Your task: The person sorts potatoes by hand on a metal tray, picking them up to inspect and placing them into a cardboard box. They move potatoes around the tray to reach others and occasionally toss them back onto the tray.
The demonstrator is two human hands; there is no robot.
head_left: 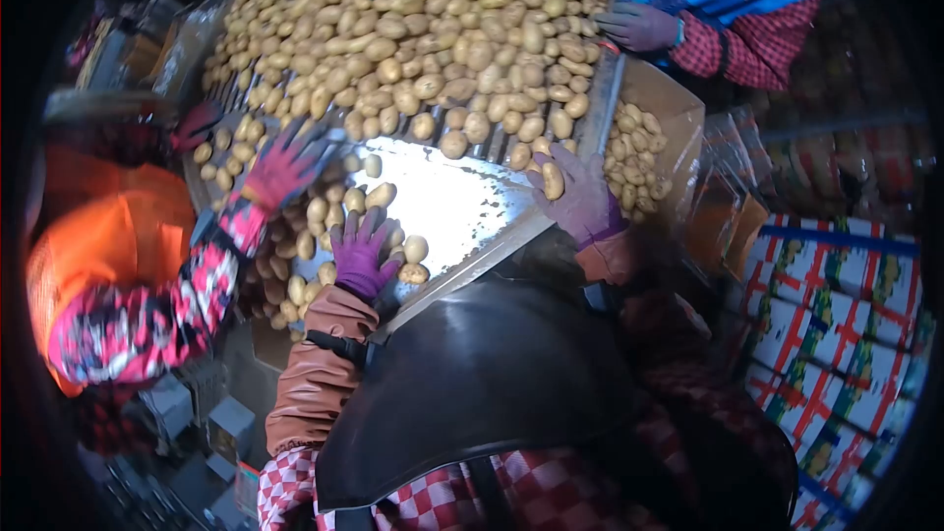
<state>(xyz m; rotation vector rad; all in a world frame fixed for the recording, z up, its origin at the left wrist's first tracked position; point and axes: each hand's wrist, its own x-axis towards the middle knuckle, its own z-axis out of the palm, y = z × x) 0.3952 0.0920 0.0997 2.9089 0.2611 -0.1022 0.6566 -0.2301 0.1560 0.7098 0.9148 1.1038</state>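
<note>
My left hand (362, 254), in a purple glove, lies with spread fingers against several loose potatoes (381, 196) on the shiny metal chute (462, 182). Two more potatoes (415, 249) sit just right of its fingertips. At the right edge of the chute, my right hand (587, 199), in a dusty purple glove, has its fingers around a single potato (553, 181). Beyond that hand spreads a large heap of potatoes (433, 39) on the roller table.
A person in an orange vest (118, 226) reaches a pink-gloved hand (285, 165) over the chute. Across the table, another person's gloved hands (639, 27) touch its edge and the heap. A cardboard box (678, 103) holds potatoes at right, near stacked printed cartons (831, 324).
</note>
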